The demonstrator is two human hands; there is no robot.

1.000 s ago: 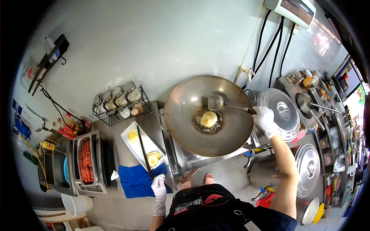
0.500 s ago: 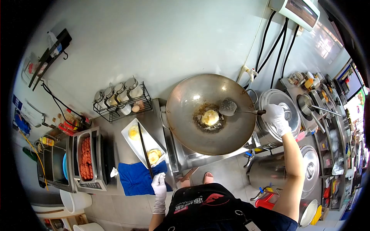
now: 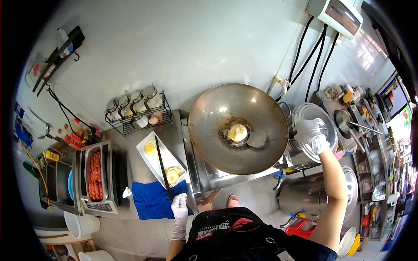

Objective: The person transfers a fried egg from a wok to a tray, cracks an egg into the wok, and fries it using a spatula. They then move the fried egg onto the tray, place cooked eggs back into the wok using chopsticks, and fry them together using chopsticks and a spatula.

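Observation:
In the large wok [image 3: 209, 152] a fried egg [image 3: 237, 132] lies in browned oil at the bottom. My gloved right hand [image 3: 308, 132] is closed around the handle of a wok spatula [image 3: 257, 139], whose blade rests in the wok just right of the egg. My gloved left hand [image 3: 179, 206] is closed on a pair of dark chopsticks [image 3: 162, 164], which lean across a white rectangular plate [image 3: 159, 163]. Fried eggs [image 3: 173, 175] lie at the near end of the plate, and another yellow piece [image 3: 150, 148] is at its far end.
A blue cloth [image 3: 152, 204] lies beside the plate. Behind stands a wire rack [image 3: 136, 114] with seasoning jars and eggs. A tray of red sausages [image 3: 95, 176] is at the left. Lidded steel pots [image 3: 300, 198] stand at the right, near the wok.
The spatula blade has come down and nearer to me, from the egg's upper right to its lower right, and has turned over. My left hand and the chopsticks stay almost still.

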